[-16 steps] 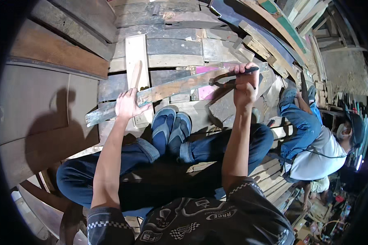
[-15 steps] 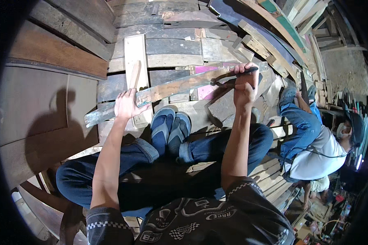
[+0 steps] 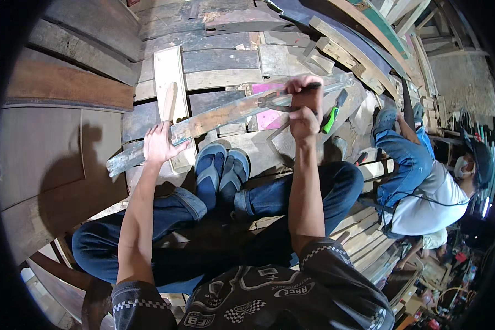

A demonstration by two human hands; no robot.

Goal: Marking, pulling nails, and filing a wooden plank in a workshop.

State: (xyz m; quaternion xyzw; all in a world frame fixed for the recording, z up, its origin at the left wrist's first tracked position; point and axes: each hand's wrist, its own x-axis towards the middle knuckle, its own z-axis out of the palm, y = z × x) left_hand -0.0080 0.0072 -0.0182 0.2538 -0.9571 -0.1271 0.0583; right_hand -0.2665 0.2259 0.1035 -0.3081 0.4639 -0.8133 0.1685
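Observation:
A long weathered wooden plank (image 3: pixel 220 114), worn brown with greyish-blue paint patches, lies slantwise before me, its right end farther away. My left hand (image 3: pixel 160 144) grips it near the left end, thumb on the near side. Just beyond those fingers is a pale wooden stick (image 3: pixel 169 103), its lower end hidden by the hand and plank. My right hand (image 3: pixel 305 110) is closed around the dark handles of pincers (image 3: pixel 269 101). Their jaws point left, over the plank's right half; whether they touch the wood I cannot tell.
A green-handled tool (image 3: pixel 330 120) lies right of my right hand. Under the plank is a pale board (image 3: pixel 170 69). Wooden panels (image 3: pixel 44 148) stand at left; timber (image 3: pixel 357 60) is stacked at far right. A person in a white shirt (image 3: pixel 429 206) crouches at right.
My right hand and the pincers have moved left along the plank, uncovering the green-handled tool. My left hand keeps its hold on the plank. The whole view has shifted slightly.

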